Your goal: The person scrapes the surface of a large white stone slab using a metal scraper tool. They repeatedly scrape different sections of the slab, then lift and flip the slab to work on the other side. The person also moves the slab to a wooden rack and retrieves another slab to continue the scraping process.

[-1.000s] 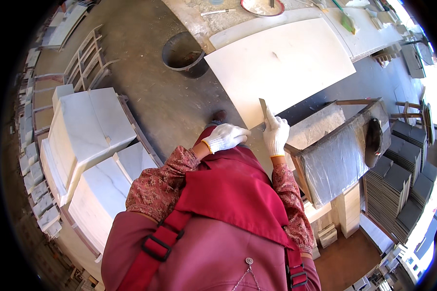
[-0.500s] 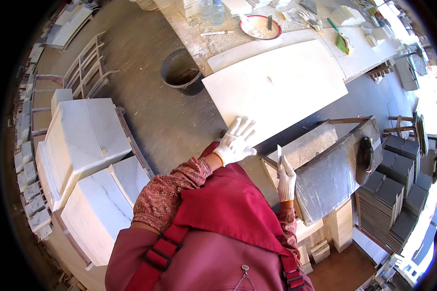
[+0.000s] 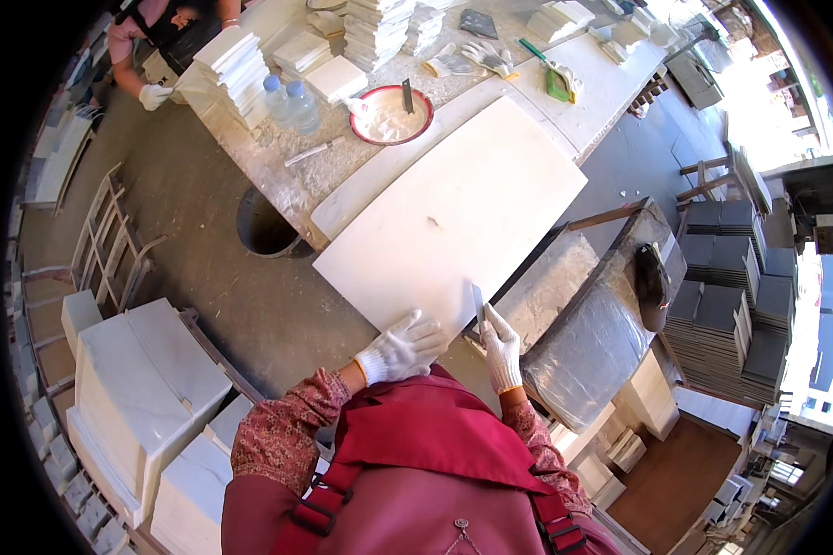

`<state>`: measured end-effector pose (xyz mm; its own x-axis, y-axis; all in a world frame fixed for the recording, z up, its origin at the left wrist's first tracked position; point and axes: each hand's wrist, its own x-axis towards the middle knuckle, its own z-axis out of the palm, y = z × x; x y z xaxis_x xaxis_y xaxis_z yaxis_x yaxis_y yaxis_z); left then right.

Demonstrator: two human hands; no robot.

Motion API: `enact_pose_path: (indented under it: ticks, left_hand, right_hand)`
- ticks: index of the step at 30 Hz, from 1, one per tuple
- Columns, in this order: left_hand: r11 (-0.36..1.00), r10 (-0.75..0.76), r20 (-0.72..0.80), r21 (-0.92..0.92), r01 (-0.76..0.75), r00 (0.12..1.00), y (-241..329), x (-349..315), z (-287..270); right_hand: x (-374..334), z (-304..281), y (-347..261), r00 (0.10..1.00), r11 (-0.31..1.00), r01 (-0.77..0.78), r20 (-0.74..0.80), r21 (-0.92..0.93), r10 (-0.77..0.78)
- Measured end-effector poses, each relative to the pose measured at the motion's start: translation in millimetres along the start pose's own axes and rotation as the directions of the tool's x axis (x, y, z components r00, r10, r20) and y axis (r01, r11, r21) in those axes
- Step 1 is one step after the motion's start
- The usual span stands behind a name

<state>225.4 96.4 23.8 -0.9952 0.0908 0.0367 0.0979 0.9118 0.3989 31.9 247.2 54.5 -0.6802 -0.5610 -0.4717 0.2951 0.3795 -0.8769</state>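
A large white stone slab [image 3: 453, 199] lies on the worktable, its near corner toward me, with a small brown mark on its face. My left hand [image 3: 403, 348], in a white knitted glove, rests at the slab's near edge, fingers stretched out and holding nothing. My right hand [image 3: 500, 350], gloved alike, is closed around a scraper [image 3: 477, 301] with a flat metal blade pointing up over the slab's near right edge. Its handle is mostly hidden in the glove. Beyond the slab stands a red-rimmed bowl [image 3: 415, 129] of whitish paste, a dark-bladed spatula [image 3: 407, 95] in it.
Tile stacks [image 3: 233, 74], water bottles [image 3: 303, 106], a knife-like tool [image 3: 313, 153] and a green brush [image 3: 559, 85] are on the table. A dark bucket [image 3: 261, 222] sits beside it. Marble blocks [image 3: 153, 370] stand left, a plastic-wrapped stand [image 3: 588, 356] right. Another person's gloved hand [image 3: 155, 96] shows far left.
My view has shifted, bringing another person into sight. My left hand has drawn back to the slab's near edge. My right hand has brought the scraper from beside the stand to the slab.
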Motion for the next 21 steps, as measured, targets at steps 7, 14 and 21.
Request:
enact_pose_path:
  ticks: [7,14,21]
  left_hand:
    - [0.996,-0.038,0.078,-0.084,0.044,0.996,-8,-48,-19]
    - [0.925,-0.295,-0.071,-0.271,0.267,0.953,14,-57,-18]
    - [0.856,-0.499,-0.16,-0.244,0.456,0.851,30,-50,-11]
  right_hand:
    - [100,85,-72,0.952,0.936,0.283,0.178,-0.209,-0.248]
    - [205,168,-158,0.874,0.68,0.461,0.159,-0.57,-0.459]
    - [286,210,-177,0.823,0.454,0.519,0.28,-0.724,-0.495]
